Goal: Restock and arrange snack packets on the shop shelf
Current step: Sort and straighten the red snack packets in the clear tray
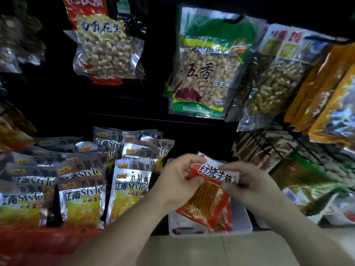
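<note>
Grip is shared: the left hand (178, 181) pinches the top left corner of a red snack packet (207, 196), and the right hand (249, 186) pinches its top right edge. The packet hangs face-up just above the white tray (243, 226), where more red packets lie. Holding it by the header likely lets it slot in label forward, beside the rows of silver packets (130, 186).

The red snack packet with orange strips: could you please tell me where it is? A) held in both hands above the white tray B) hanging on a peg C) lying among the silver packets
A: the left hand and the right hand pinch the red snack packet over the white tray.
</note>
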The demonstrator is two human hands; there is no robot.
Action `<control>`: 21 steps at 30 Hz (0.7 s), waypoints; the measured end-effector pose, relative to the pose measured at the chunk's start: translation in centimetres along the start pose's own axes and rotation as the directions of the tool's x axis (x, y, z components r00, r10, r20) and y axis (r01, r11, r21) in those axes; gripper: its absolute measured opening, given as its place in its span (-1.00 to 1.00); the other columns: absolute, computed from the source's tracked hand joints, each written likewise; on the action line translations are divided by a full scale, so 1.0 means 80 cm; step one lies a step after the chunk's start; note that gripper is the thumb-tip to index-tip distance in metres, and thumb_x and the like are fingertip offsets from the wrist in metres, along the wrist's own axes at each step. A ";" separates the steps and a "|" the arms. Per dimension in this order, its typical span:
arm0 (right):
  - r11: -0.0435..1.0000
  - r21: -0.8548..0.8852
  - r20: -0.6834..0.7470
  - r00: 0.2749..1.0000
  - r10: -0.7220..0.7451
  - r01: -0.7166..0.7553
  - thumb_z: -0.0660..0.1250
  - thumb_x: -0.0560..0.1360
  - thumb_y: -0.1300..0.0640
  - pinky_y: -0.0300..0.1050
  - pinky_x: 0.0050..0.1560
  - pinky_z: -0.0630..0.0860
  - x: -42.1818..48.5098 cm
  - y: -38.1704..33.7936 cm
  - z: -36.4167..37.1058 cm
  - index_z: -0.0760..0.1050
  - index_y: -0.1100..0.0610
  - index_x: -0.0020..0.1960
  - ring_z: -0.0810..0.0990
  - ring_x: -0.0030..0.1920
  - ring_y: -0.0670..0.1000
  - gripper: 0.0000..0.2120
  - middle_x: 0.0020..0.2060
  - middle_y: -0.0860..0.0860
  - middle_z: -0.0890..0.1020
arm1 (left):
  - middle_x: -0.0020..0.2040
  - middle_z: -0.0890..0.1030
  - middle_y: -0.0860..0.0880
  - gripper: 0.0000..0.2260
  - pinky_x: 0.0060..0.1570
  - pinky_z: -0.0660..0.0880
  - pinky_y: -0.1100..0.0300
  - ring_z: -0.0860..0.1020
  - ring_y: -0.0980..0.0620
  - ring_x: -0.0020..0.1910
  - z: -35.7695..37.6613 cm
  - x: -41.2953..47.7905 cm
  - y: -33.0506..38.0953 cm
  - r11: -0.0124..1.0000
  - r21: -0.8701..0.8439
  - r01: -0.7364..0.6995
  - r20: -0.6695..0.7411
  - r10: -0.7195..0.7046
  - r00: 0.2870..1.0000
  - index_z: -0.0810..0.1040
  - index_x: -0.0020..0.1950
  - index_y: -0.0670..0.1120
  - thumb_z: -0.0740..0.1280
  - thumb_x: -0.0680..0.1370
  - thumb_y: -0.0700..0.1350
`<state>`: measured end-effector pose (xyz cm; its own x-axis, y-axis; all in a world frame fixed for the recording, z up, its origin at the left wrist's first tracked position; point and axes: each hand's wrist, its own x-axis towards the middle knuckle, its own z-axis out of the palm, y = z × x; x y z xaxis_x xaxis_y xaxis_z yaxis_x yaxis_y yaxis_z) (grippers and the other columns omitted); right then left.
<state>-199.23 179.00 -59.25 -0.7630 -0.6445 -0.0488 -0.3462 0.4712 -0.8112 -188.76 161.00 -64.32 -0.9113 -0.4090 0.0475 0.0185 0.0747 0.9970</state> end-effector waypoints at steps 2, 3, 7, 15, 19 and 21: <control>0.980 0.192 -0.035 0.998 0.061 -0.053 0.50 0.55 0.23 0.34 0.06 0.65 -0.028 -0.008 0.000 0.66 -0.22 0.11 0.67 0.02 0.26 -0.66 0.02 -0.01 0.73 | 0.09 0.70 0.11 -0.69 0.03 0.61 0.28 0.68 0.16 0.06 0.001 -0.008 0.019 1.000 -0.025 -0.015 0.014 0.015 1.000 0.65 0.15 0.10 0.45 0.57 -0.31; 0.955 0.292 -0.104 0.992 0.076 -0.042 0.48 0.55 0.28 0.32 0.02 0.67 -0.040 -0.015 -0.001 0.69 -0.17 0.07 0.68 0.00 0.28 -0.67 -0.06 -0.01 0.75 | 0.11 0.70 0.11 -0.69 0.03 0.61 0.27 0.69 0.15 0.07 0.003 -0.012 0.027 0.999 -0.032 -0.012 0.031 0.013 0.999 0.65 0.10 0.11 0.46 0.57 -0.31; 0.915 0.402 -0.360 0.923 0.139 0.019 0.46 0.54 0.34 0.04 -0.25 0.47 -0.068 -0.032 0.000 0.68 -0.04 -0.18 0.55 -0.26 0.27 -0.71 -0.29 0.10 0.66 | 0.10 0.69 0.18 -0.73 -0.06 0.59 0.30 0.68 0.19 0.07 0.013 -0.027 0.050 1.000 0.000 0.014 0.133 -0.014 0.991 0.69 -0.03 0.08 0.45 0.57 -0.32; 0.839 0.541 -0.035 0.995 0.097 -0.063 0.39 0.58 0.34 -0.02 -0.05 0.70 -0.075 -0.030 -0.007 0.65 -0.08 0.24 0.74 0.05 0.05 -0.62 0.05 0.01 0.75 | 0.18 0.70 0.08 -0.60 0.01 0.65 0.20 0.69 0.11 0.11 0.014 -0.034 0.070 0.993 -0.115 0.035 0.145 -0.018 0.989 0.67 0.26 0.14 0.45 0.57 -0.31; 0.898 0.438 -0.224 0.972 0.076 0.031 0.38 0.61 0.31 -0.06 -0.14 0.71 -0.069 -0.025 -0.009 0.68 -0.21 0.15 0.74 -0.06 -0.03 -0.59 0.00 -0.09 0.75 | 0.20 0.65 0.29 -0.44 0.05 0.59 0.34 0.63 0.28 0.16 0.022 -0.036 0.065 0.996 -0.045 0.080 0.302 -0.063 0.951 0.58 0.36 0.25 0.51 0.52 -0.31; 0.897 0.440 -0.215 0.975 0.064 0.038 0.40 0.60 0.29 -0.03 -0.12 0.72 -0.068 -0.019 -0.014 0.66 -0.22 0.18 0.75 -0.06 -0.03 -0.60 0.01 -0.08 0.75 | 0.20 0.68 0.15 -0.48 0.10 0.65 0.15 0.67 0.14 0.16 0.030 -0.034 0.063 0.996 -0.025 0.089 0.291 -0.078 0.954 0.63 0.32 0.19 0.52 0.51 -0.33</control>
<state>-195.18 182.46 -57.07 -0.8831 -0.4685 0.0256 -0.0992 0.1332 -0.9861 -187.17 164.67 -59.61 -0.9901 -0.1315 -0.0499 -0.0523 0.0153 0.9985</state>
